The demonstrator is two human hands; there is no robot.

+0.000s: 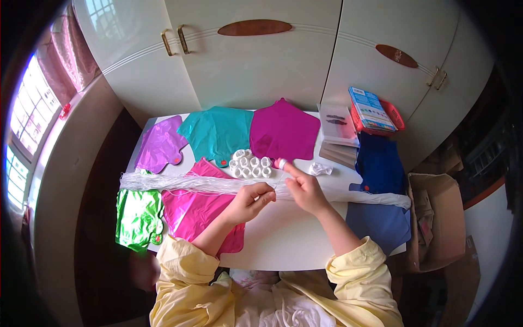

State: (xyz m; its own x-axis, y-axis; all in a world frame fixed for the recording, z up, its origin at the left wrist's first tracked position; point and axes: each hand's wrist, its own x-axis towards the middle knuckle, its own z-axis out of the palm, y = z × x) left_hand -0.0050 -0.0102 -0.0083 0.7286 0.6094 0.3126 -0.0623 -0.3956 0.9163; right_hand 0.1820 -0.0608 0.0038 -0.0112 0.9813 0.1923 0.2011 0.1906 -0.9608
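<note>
My left hand [251, 201] is closed in a pinch on a thin white string [275, 185] above the middle of the table. Close beside it, my right hand [306, 188] has its index finger stretched out, with white string wound near the tip, and its thumb near the strand. The other fingers of that hand are curled. Under both hands a long bundle of white strings [343, 196] runs across the table. Small white string coils [250, 165] stand grouped just beyond my hands. A crumpled white piece [320, 169] lies to their right.
Flat foil balloons lie around the white table [289, 245]: purple [160, 144], teal [218, 131], magenta [286, 131], pink [199, 204], green [139, 218], dark blue [379, 163], grey-blue [378, 223]. A clear box [338, 125] and red basket [393, 115] stand back right. A cardboard box [438, 218] stands right.
</note>
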